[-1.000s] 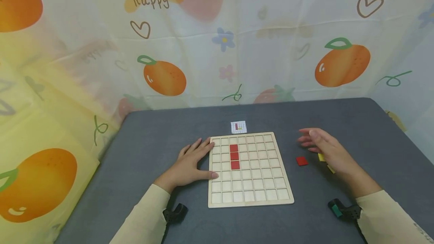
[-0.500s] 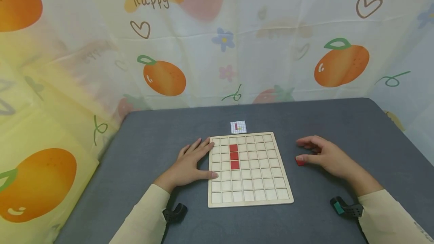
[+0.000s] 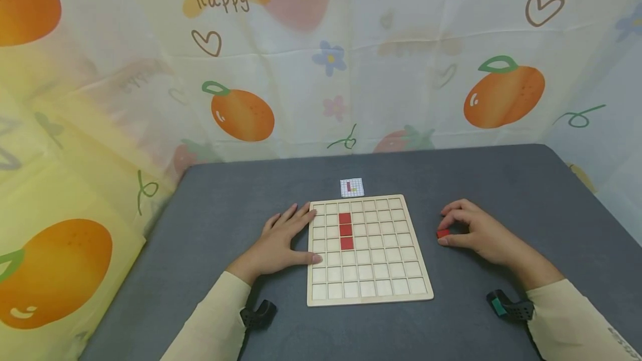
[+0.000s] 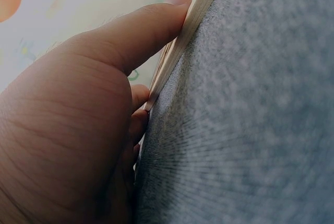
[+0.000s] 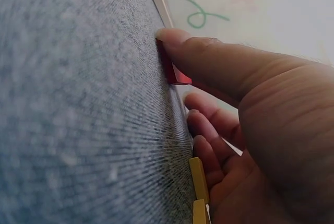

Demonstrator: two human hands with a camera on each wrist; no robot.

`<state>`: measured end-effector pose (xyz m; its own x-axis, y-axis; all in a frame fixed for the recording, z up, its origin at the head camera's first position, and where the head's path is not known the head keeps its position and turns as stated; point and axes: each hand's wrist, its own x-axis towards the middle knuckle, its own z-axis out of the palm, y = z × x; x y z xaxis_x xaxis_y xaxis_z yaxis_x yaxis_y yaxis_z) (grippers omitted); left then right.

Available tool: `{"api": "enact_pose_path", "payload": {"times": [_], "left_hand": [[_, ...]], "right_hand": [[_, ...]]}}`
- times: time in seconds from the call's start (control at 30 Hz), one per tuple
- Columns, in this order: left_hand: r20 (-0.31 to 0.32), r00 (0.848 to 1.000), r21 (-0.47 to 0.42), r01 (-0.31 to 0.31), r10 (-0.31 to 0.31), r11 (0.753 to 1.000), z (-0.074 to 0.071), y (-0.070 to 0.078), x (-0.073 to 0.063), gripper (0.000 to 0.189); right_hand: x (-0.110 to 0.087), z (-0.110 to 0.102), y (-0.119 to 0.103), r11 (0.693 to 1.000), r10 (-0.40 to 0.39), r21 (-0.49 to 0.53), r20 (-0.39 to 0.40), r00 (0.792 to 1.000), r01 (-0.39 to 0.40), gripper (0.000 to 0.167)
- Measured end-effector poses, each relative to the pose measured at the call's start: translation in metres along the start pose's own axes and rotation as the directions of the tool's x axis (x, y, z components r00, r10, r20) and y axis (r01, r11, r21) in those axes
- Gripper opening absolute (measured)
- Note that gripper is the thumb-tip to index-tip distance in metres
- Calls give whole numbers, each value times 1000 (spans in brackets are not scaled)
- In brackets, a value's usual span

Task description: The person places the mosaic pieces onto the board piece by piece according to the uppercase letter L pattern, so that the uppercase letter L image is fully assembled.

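My left hand (image 3: 281,241) lies spread at the left side of a wooden grid board (image 3: 371,301), with fingertips and thumb touching its edge. In the left wrist view the thumb (image 4: 151,25) rests on the board's rim. Three red square tiles (image 3: 346,230) sit in a column on the board. To the right of the board, my right hand (image 3: 484,233) pinches a loose red tile (image 3: 443,233) between thumb and index finger, low at the table. The right wrist view shows that red tile (image 5: 177,75) under the thumb, its other fingers loosely bent.
Behind the board lies a small printed grid card (image 3: 352,187) with red and yellow marks. Yellow tiles (image 5: 199,179) lie by the right hand's lower fingers, hidden in the head view. A patterned curtain (image 3: 301,71) hangs behind the grey table (image 3: 251,183).
My right hand has come down and its thumb and index finger have closed on the loose red tile, covering the yellow tiles in the head view. My left hand has stayed in place.
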<state>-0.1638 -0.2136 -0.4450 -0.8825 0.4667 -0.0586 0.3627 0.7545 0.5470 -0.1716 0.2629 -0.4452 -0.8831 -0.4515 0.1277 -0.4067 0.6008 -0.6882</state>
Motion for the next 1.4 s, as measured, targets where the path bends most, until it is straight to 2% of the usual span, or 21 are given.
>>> {"api": "enact_pose_path", "payload": {"times": [0.2,0.43,0.73,1.0,1.4], "left_hand": [[-2,1000,1,2,-2,1000,1,-1,0,110],[-2,1000,-1,-2,2,1000,0,0,1,110],[0,1000,-2,0,0,1000,0,0,1,109],[0,1000,0,-2,2,1000,0,0,1,109],[2,1000,-5,-2,2,1000,-1,1,-1,110]], "right_hand": [[1,1,-5,1000,-7,-28,-52,999,6,17],[4,4,-14,994,94,-37,-115,989,-99,10],[5,12,-26,998,57,-2,-223,973,-59,7],[8,30,-40,998,38,53,-220,975,-27,10],[13,58,-65,977,7,211,-145,989,24,17]]}}
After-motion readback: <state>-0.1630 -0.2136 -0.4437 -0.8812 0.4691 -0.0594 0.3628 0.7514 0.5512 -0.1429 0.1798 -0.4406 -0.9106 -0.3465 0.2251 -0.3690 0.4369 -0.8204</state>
